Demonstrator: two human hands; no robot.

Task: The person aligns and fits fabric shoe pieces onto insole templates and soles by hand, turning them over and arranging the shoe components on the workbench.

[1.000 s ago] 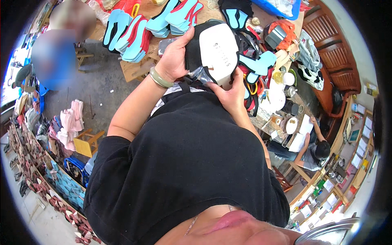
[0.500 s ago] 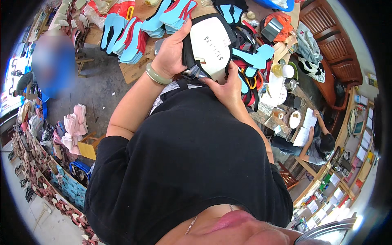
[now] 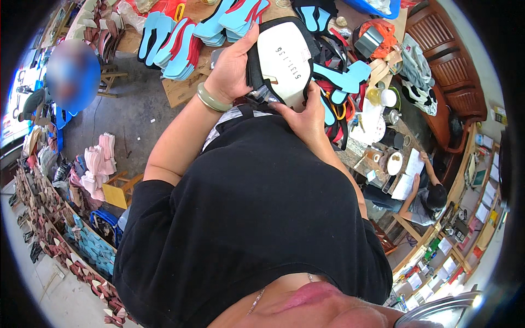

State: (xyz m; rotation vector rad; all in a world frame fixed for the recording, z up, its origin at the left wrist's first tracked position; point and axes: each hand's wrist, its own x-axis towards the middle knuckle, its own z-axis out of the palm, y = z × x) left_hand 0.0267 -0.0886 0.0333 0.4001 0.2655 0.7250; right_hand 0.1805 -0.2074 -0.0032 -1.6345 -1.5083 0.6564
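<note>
A white, stiff-looking panel (image 3: 284, 54) with a black fabric border is held between my two hands, over the near edge of the table. My left hand (image 3: 232, 68) is closed on its left edge, the thumb along the black border and a pale bangle on the wrist. At its lower right edge, my right hand (image 3: 307, 112) grips it with the thumb in front. Fingers behind the panel are hidden. Some clear, shiny material (image 3: 263, 94) shows at the panel's lower left. Light-blue cut pieces with red or black layers (image 3: 180, 54) lie in stacks beyond my left hand.
More blue pieces (image 3: 344, 79) and straps lie right of the panel. A blue tub (image 3: 377, 6) stands at the far right. Another person (image 3: 432, 199) sits at right over papers. At left are a wooden stool (image 3: 112, 79), pink pieces (image 3: 98, 161) and racks of shoe-shaped parts (image 3: 65, 240).
Both hands keep the same hold on the panel, which has barely shifted. Surroundings on the left sit slightly differently in the picture.
</note>
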